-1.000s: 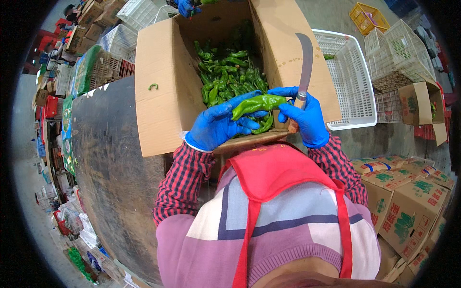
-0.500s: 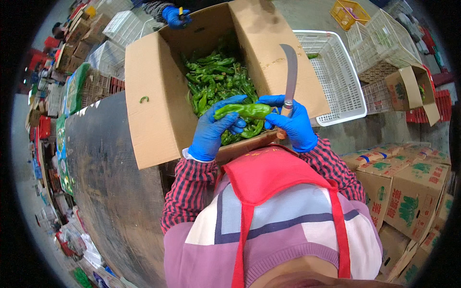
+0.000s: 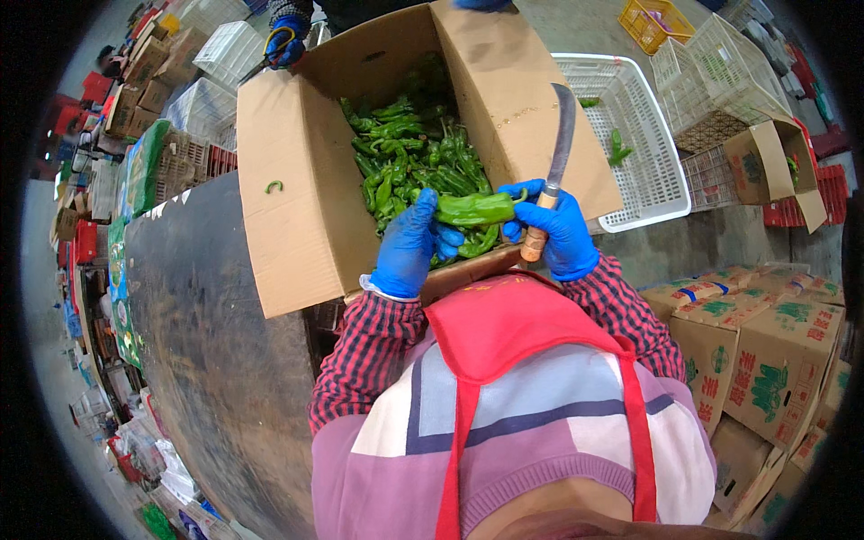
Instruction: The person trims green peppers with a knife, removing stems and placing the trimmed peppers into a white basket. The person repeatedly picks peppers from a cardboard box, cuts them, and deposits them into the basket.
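A long green pepper (image 3: 474, 210) is held level between my two blue-gloved hands, over the near end of an open cardboard box (image 3: 531, 117). My left hand (image 3: 404, 245) is closed on the pepper's left end. My right hand (image 3: 562, 236) pinches its stem end and also grips a curved knife (image 3: 563, 135) by the wooden handle, with the blade pointing up and away from me. Many loose green peppers (image 3: 405, 162) lie in the box beneath. Part of my right fingers is hidden behind the knife handle.
A white plastic crate (image 3: 670, 171) with a few green peppers stands right of the box. Across from me, another person's gloved hand (image 3: 286, 47) holds scissors (image 3: 277, 38). A dark tabletop (image 3: 216, 333) lies to the left; printed cartons (image 3: 769, 378) are stacked at lower right.
My hands and the pepper have shifted slightly right. Across the box, the other person's hand has moved left, and another blue glove shows at the top edge. A pepper now appears in the crate.
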A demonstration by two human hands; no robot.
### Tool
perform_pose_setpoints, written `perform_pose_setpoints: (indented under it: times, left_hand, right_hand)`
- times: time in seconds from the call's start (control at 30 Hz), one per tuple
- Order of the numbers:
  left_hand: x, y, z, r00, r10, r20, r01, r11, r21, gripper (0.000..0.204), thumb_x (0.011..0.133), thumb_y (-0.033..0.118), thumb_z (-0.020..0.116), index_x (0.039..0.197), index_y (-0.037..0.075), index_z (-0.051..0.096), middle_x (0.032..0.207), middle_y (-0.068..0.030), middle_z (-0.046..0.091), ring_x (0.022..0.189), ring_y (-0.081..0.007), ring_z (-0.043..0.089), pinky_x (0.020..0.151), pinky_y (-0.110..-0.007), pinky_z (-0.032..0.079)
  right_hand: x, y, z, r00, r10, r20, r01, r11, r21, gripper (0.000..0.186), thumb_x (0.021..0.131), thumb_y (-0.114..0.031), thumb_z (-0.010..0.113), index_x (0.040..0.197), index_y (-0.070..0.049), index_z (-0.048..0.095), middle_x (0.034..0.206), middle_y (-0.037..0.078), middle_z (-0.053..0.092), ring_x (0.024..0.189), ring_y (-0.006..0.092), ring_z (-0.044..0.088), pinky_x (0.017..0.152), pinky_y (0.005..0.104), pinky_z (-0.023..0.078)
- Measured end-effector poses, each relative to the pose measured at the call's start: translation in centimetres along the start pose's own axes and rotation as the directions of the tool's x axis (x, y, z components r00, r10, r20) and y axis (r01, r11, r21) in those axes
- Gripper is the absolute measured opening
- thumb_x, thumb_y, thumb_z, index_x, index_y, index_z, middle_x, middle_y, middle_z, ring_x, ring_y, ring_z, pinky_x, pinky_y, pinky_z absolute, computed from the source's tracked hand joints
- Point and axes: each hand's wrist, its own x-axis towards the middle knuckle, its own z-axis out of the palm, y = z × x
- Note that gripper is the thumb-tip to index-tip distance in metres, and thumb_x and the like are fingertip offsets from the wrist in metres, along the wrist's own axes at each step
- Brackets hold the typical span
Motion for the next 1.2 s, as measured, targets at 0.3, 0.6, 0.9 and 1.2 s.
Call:
perform_pose_setpoints:
  times: [0.3,0.6,0.9,1.2]
  left_hand:
    - [-0.1,0.5,0.4,0.988,0.137,0.070,-0.141,0.989,0.052,0.045,0.095,0.043,0.048,0.094,0.001,0.062,0.069,-0.0091,0.066,0.055,-0.0135,0.059,0.053,-0.024,0.046]
    - [0.5,0.3,0.7,0.980,0.189,0.068,-0.190,0.982,0.011,0.036,0.095,0.035,0.050,0.097,0.001,0.061,0.076,-0.0112,0.067,0.061,-0.0156,0.063,0.055,-0.025,0.049]
    - [3.1,2.7,-2.3,0.999,0.020,0.028,-0.028,0.951,0.309,0.035,0.094,0.033,0.051,0.093,0.002,0.068,0.074,-0.0065,0.066,0.060,-0.0118,0.060,0.056,-0.022,0.045]
    - [12.7,-3.6,-5.6,0.966,0.014,0.259,-0.253,0.258,0.932,0.021,0.087,0.020,0.057,0.101,0.007,0.067,0.085,-0.0092,0.067,0.076,-0.0211,0.063,0.070,-0.033,0.051]
  right_hand:
    - [0.6,0.1,-1.2,0.999,0.025,0.024,-0.027,0.998,0.054,0.036,0.082,-0.007,0.062,0.116,0.004,0.055,0.088,0.011,0.064,0.067,0.0156,0.063,0.061,0.0264,0.053]
    - [0.3,-1.2,-0.2,0.992,0.021,0.124,-0.018,1.000,-0.023,0.043,0.080,-0.005,0.062,0.121,0.002,0.053,0.111,0.016,0.061,0.072,0.0141,0.064,0.065,0.0255,0.054]
    - [-2.0,-7.4,-6.2,0.918,-0.328,-0.224,0.244,0.910,-0.336,0.033,0.082,-0.016,0.058,0.109,0.003,0.061,0.067,0.008,0.061,0.052,0.0120,0.055,0.048,0.0237,0.045]
    - [-2.0,-9.2,-10.0,0.646,-0.599,-0.473,0.316,0.774,-0.549,0.038,0.087,-0.009,0.060,0.122,0.003,0.052,0.108,0.011,0.064,0.061,0.0087,0.059,0.053,0.0201,0.046]
